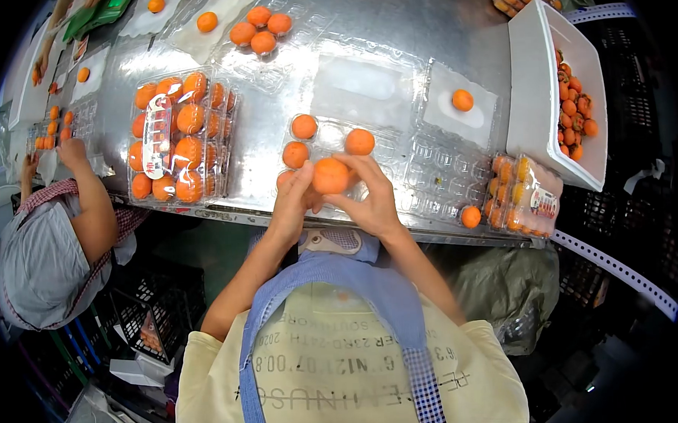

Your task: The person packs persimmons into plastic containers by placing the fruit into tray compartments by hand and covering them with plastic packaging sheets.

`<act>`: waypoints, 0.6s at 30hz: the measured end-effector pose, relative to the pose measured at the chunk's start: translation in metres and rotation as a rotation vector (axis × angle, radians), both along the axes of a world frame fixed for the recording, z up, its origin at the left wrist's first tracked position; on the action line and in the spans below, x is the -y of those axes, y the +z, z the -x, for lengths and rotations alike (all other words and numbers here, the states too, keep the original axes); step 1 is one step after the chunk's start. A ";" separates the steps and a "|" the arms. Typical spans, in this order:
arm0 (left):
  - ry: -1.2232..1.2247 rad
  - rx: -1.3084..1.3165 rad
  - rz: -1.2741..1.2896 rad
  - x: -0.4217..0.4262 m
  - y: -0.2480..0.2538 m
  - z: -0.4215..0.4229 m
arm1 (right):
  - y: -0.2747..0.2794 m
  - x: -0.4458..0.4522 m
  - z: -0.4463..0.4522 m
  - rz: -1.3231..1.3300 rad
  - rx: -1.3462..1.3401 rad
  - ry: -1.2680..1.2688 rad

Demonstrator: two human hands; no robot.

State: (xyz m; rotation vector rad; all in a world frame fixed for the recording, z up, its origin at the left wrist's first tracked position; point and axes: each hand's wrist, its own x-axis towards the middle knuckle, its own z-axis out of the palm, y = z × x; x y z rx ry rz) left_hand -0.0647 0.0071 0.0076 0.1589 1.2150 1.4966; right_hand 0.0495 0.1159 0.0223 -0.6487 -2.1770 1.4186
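Between my left hand [295, 200] and my right hand [372, 196] is an orange persimmon [331, 176], gripped by the fingers of both. It is above the near part of a clear plastic tray [328, 130]. Several persimmons sit in that tray: one [303, 127] at its back left, another [296, 154] in front of it, and one [360, 142] on the right. A further persimmon [285, 179] is partly covered by my left hand. My hands and the held fruit hide the tray's near cups.
Stacked filled packs [173, 139] stand left. On the right are a clear tray [443, 169], a filled pack [526, 196] and a white foam box [534, 89] of persimmons. Another open tray [272, 63] lies behind. A co-worker [52, 231] handles fruit at the far left.
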 end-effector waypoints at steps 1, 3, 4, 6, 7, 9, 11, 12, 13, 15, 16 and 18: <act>0.002 0.000 -0.005 -0.001 0.000 0.000 | 0.000 0.000 -0.001 0.021 0.014 0.003; 0.011 0.004 0.000 -0.001 0.001 0.001 | -0.003 0.000 -0.001 0.315 -0.037 -0.025; 0.018 0.006 0.009 0.000 0.001 0.001 | -0.009 0.001 -0.002 0.587 -0.101 -0.056; 0.028 -0.001 0.018 0.000 0.002 0.002 | -0.021 0.000 -0.005 1.031 -0.214 -0.110; 0.030 -0.011 0.015 -0.001 0.002 0.004 | -0.027 -0.002 -0.008 1.201 -0.262 -0.134; 0.046 -0.031 0.033 -0.002 0.001 0.006 | -0.032 -0.007 -0.013 1.403 -0.311 -0.170; 0.077 -0.053 0.081 -0.002 0.001 0.006 | -0.033 -0.009 -0.016 1.474 -0.307 -0.193; 0.080 -0.041 0.073 -0.002 0.000 0.006 | -0.031 -0.009 -0.016 1.475 -0.310 -0.227; 0.083 -0.029 0.065 -0.001 -0.001 0.006 | -0.028 -0.008 -0.014 1.476 -0.313 -0.261; 0.096 -0.007 0.068 0.001 -0.004 0.006 | -0.029 -0.008 -0.012 1.496 -0.341 -0.290; 0.104 0.006 0.073 0.002 -0.006 0.005 | -0.035 -0.010 -0.013 1.509 -0.367 -0.285; 0.117 0.031 0.064 0.001 -0.006 0.003 | -0.041 -0.020 -0.019 1.530 -0.381 -0.330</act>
